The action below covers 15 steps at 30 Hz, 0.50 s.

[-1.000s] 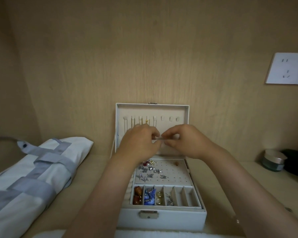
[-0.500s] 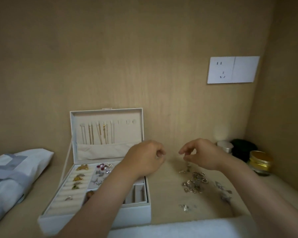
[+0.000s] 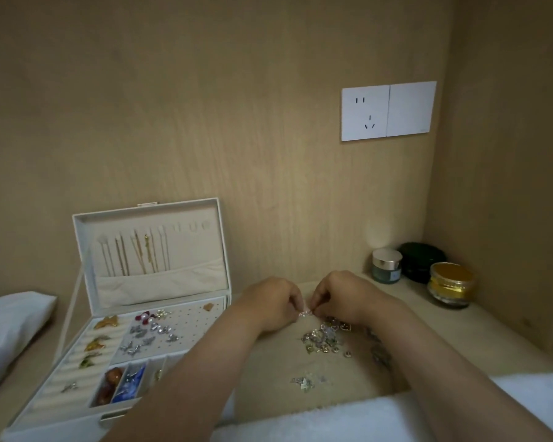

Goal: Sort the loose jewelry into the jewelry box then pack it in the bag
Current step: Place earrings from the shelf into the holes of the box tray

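An open white jewelry box [image 3: 77,419] stands at the lower left, lid upright with several gold chains hanging inside it. Its tray holds earrings, rings and beads. To its right a heap of loose jewelry [image 3: 324,338] lies on the wooden shelf. My left hand [image 3: 273,306] and my right hand [image 3: 342,298] meet just above the heap's far edge, fingertips pinched together on one small silvery piece [image 3: 305,313]. A white and grey bag [image 3: 10,327] lies at the far left edge, partly out of view.
Three jars stand in the back right corner: a silver-lidded one [image 3: 386,265], a black one [image 3: 422,261] and a gold one [image 3: 451,283]. A wall socket [image 3: 388,110] sits above. White cloth [image 3: 348,419] lines the shelf's front edge. Another small piece [image 3: 304,383] lies nearer me.
My view has swung right from the box to the loose heap. Both hands left the lid's chains, moved right and down, and came together pinching a small piece.
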Motion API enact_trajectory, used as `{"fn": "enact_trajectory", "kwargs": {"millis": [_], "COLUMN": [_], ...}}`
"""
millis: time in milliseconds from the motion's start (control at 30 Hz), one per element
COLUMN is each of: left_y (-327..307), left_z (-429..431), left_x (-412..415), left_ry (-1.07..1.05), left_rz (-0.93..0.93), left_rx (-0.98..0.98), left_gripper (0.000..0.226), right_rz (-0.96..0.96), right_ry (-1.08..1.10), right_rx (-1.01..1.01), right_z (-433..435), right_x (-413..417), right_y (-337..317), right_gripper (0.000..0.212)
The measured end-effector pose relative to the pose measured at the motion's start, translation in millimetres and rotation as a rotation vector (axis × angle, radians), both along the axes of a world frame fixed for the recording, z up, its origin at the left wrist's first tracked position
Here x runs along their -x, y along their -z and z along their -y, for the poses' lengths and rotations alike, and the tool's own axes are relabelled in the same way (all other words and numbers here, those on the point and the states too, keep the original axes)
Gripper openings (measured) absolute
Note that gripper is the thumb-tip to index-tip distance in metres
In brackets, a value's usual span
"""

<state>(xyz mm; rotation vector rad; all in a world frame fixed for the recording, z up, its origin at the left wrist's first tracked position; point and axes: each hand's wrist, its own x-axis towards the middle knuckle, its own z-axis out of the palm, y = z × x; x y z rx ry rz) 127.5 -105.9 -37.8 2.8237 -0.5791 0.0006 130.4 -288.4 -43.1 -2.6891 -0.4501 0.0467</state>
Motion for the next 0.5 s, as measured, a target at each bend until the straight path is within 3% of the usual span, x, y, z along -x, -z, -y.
{"fn": "enact_trajectory", "kwargs": {"millis": [100,300,500], "left_y": [2,3,7], "left_z": [-5,-7,-6], "left_x": [-2,0,-2], "left_ry": [0.001,-0.045,-0.050], "left_rz": [0.007,0.000,-0.004], "left_rx": [-0.014,0.003,0.010], "left_gripper": [0.002,0.012,0.004], "right_rz": [0.006,0.009,-0.015], "right_ry": [0.021,-0.014,-0.055], "right_rx": [0.016,-0.032,-0.051], "right_z": [1,-9,-15], "right_x": [-2,2,3], "right_y": [-1,-2,2], "right_gripper": [0.014,0.018,0.022]}}
